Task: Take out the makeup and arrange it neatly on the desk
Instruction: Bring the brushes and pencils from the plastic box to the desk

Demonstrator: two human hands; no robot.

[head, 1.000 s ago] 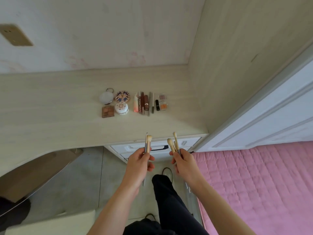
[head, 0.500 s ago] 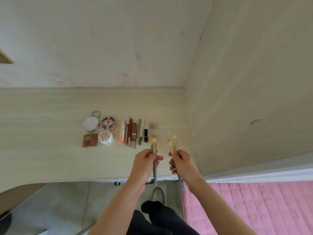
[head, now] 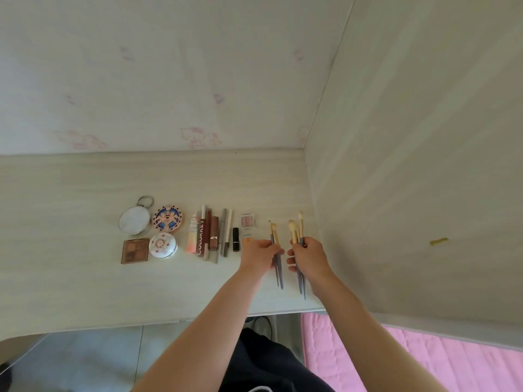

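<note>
Head view: hands (head: 285, 254) gripping brushes (head: 294, 236)

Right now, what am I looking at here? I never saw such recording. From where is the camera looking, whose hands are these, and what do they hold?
There is no machine here. A person wears one camera on the head, looking forward and down at their own two bare hands. The left hand grips two brushes; the right hand grips a few more brushes, bristles pointing away. Both are over a pale desk in a corner. On the desk lie four compacts, a row of tubes and pencils, a lipstick and a small palette.
</note>
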